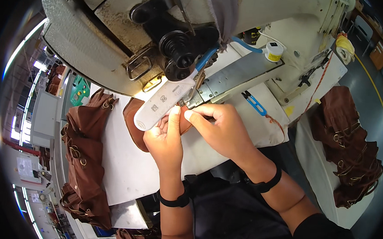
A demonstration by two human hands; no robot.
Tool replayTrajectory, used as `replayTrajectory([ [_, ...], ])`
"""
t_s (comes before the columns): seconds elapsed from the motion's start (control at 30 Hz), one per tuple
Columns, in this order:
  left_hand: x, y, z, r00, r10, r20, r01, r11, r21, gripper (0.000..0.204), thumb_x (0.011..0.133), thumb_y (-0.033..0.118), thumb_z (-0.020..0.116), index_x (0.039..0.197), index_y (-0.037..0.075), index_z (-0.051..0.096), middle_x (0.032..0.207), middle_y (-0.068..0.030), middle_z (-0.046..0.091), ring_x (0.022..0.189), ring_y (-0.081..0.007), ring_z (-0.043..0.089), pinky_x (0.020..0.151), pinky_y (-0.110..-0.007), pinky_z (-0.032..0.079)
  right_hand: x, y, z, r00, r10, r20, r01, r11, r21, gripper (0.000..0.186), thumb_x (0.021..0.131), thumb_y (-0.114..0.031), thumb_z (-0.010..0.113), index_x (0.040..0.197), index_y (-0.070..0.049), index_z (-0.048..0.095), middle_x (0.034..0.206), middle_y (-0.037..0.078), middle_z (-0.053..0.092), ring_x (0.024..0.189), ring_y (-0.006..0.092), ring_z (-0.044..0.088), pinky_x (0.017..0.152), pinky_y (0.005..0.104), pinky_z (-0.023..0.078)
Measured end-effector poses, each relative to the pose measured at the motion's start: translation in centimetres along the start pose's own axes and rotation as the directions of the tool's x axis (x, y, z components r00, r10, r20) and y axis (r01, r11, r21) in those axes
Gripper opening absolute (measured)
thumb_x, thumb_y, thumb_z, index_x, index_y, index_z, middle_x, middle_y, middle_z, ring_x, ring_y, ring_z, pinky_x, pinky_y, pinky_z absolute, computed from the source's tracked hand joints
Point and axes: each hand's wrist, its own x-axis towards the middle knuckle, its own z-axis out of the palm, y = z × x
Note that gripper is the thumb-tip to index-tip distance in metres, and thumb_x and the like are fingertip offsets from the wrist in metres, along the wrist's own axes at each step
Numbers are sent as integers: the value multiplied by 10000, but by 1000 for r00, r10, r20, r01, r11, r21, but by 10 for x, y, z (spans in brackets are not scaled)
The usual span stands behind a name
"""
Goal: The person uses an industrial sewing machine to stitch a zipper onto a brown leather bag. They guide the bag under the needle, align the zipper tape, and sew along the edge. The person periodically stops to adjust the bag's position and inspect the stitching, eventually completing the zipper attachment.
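Both hands meet at the needle area of a large sewing machine (92,32), gripping a brown leather piece (136,136). My left hand (166,137) pinches its edge, thumb up and fingers curled beneath. Close beside it, my right hand (219,127) presses thumb and forefinger together on the same piece, just below the metal plate (203,96) of the machine arm. A long white rounded device (164,103) hangs in front of the needle and hides part of the leather and the stitching point. Some of my left fingers are hidden behind it.
Blue thread snips (255,104) on an orange cord lie right of my right hand. Brown leather bags with metal rings (83,157) line the table's left edge; more brown bags (346,149) are heaped at the right. A small white round container (274,51) stands on the machine bed.
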Motion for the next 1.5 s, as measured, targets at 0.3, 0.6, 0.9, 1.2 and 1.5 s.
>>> replayTrajectory([
  [0.3,1,-4,-1,995,104,-2,-103,987,124,145,1023,80,671,1085,-51,669,1052,-122,738,926,-135,713,866,-266,558,6,-10,-8,986,134,96,-128,990,-66,294,971,-203,649,780,18,688,566,9,479,566,64,383,516,314,330],
  [0.6,-3,31,-105,669,243,703,-680,-183,710,525,796,197,815,1307,173,696,1498,-69,583,1451,-313,470,1248,-575,235,12,30,-25,921,-141,364,99,986,132,273,883,-100,718,1127,19,739,1015,92,777,958,128,683,921,310,525],
  [0.9,35,80,-126,437,302,847,-863,-126,490,200,895,80,735,1094,53,732,1136,-62,753,1203,-278,680,1232,-576,302,11,28,-26,911,-2,413,-104,967,234,253,969,-215,699,1076,3,769,934,10,734,856,57,612,806,250,488],
  [1.2,58,152,-81,425,314,849,-880,-78,469,132,908,105,755,920,9,666,852,-107,674,781,-305,672,820,-422,563,13,15,-29,884,95,458,-374,731,571,373,1007,-269,672,1228,31,690,1133,52,706,1009,103,620,940,290,480],
  [1.5,64,160,-69,660,180,729,-751,168,639,161,936,79,672,1057,-24,700,930,-156,713,834,-302,688,787,-362,529,-11,26,-19,729,107,676,-672,301,676,371,1002,-295,700,1235,-7,672,1157,116,728,1052,167,696,942,328,570],
])
